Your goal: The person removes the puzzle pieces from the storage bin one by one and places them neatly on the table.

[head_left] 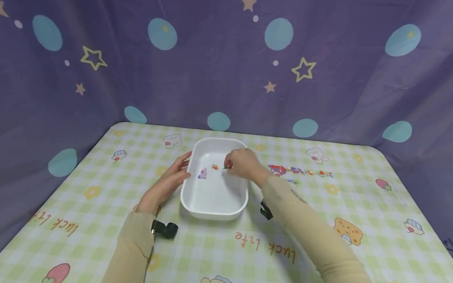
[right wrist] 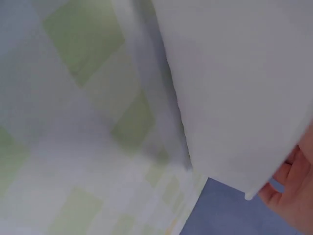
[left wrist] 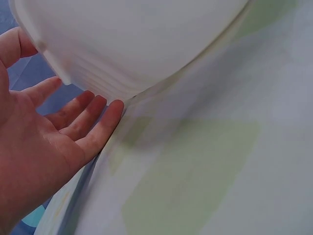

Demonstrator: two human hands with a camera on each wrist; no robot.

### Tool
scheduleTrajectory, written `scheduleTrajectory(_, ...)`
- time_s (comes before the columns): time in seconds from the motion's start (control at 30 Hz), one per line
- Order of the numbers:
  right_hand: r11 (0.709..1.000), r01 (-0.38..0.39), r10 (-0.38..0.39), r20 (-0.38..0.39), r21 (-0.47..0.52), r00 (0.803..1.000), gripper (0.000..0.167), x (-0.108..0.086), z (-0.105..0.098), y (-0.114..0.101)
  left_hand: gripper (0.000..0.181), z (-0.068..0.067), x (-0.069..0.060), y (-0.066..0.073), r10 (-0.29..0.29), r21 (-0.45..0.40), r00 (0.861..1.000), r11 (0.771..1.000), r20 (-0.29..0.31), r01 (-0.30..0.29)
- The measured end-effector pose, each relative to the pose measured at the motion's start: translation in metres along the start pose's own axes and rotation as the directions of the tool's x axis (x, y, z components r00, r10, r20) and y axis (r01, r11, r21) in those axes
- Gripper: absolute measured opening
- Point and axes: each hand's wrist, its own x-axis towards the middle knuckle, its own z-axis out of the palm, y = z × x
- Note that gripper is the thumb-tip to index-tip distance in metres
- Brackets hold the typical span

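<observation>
A white rectangular plastic tub point(head_left: 213, 200) stands on the table in the head view. Inside it lie a small pink and purple cartoon piece point(head_left: 203, 173) and a smaller red, yellow and green piece point(head_left: 215, 167). My left hand point(head_left: 167, 179) rests against the tub's left side. In the left wrist view, its thumb is at the rim and its loosely extended fingers are by the outer wall. My right hand point(head_left: 243, 163) reaches over the right rim, pinching a tiny piece point(head_left: 226, 167) mostly hidden by its fingertips. The right wrist view shows curled fingers point(right wrist: 286, 181) behind the tub wall.
Right of the tub, a row of several small colourful cartoon pieces point(head_left: 296, 171) lies on the table, with another piece point(head_left: 293, 181) just below. A green-checked cloth point(head_left: 91, 220) with printed figures covers the table. Behind hangs a purple curtain point(head_left: 222, 73).
</observation>
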Motion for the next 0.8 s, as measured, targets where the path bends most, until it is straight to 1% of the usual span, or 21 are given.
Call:
scheduleTrajectory(0.07, 1.000, 0.013, -0.013, -0.008, 0.010, 1.000, 0.013, -0.003, -0.003, 0.001, 0.073, -0.001, 0.000, 0.000, 0.004, -0.007, 1.000, 1.000, 0.007, -0.004)
scheduleTrajectory(0.27, 0.997, 0.064, -0.060, -0.066, 0.048, 0.996, 0.014, -0.011, -0.011, 0.003, 0.073, -0.001, 0.000, -0.001, -0.005, 0.003, 1.000, 1.000, -0.005, 0.005)
scheduleTrajectory(0.43, 0.986, 0.107, -0.091, -0.129, 0.128, 0.987, 0.016, -0.019, -0.016, 0.008, 0.073, 0.000, -0.001, -0.002, -0.015, -0.004, 1.000, 1.000, -0.017, 0.015)
scheduleTrajectory(0.63, 0.977, 0.118, -0.082, -0.195, 0.179, 0.977, 0.017, -0.030, -0.023, 0.020, 0.073, 0.000, -0.001, -0.002, -0.018, -0.008, 1.000, 1.000, -0.021, 0.018)
scheduleTrajectory(0.8, 0.969, 0.129, -0.077, -0.239, 0.213, 0.968, 0.016, -0.040, -0.026, 0.039, 0.072, 0.000, 0.000, -0.002, -0.014, 0.001, 1.000, 1.000, -0.014, 0.014)
